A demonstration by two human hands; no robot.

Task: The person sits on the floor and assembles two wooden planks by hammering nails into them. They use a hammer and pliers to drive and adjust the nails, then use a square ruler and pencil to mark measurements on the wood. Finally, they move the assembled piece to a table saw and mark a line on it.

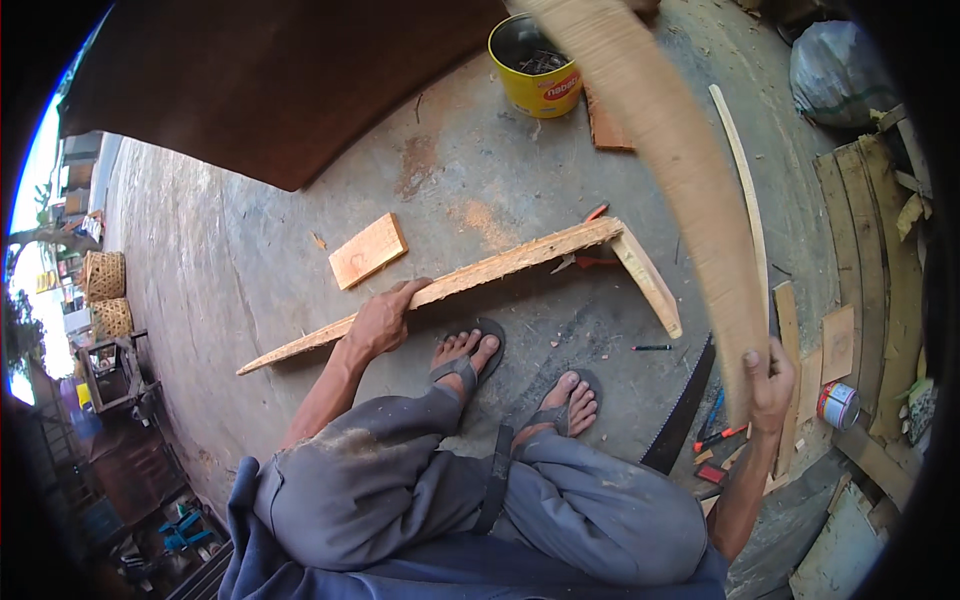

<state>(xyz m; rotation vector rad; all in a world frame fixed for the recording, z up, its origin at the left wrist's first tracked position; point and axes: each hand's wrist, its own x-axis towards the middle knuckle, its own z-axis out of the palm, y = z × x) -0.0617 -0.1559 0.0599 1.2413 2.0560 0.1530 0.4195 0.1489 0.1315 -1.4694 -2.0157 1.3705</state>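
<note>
My left hand (380, 318) is closed round a long, rough-edged wooden plank (500, 263) that slants above the floor. At its far right end a shorter wooden strip (650, 285) meets it at a corner. My right hand (770, 385) grips the near end of a wide wooden board (690, 190), blurred by motion, with the thumb on its face. That board reaches up past the top of the view. Behind the plank's corner lies a red-handled tool (598, 262), partly hidden. A small wood block (368, 250) rests beyond my left hand.
A yellow tin (530, 100) of nails stands at the far side near a reddish wood piece (607, 122). A handsaw (685, 410), a red screwdriver (718, 438) and a small can (838, 405) lie at right. A large brown panel (250, 80) overhangs the far left.
</note>
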